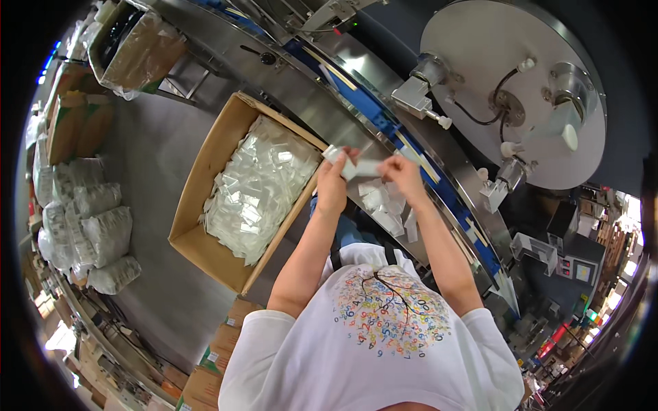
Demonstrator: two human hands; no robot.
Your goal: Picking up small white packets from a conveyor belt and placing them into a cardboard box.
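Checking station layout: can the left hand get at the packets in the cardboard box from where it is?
Probably yes. The left hand is just beside the open cardboard box, and nothing covers its clear packets.

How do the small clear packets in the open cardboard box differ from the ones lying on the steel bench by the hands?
The clear packets in the cardboard box form a big, deep heap; the clear packets on the steel bench are a small, loose scatter. The boxed heap lies apart from both hands; the bench scatter lies just under them. Both look alike: small, clear, flat.

Single head view — fisheye, looking steeply down, close
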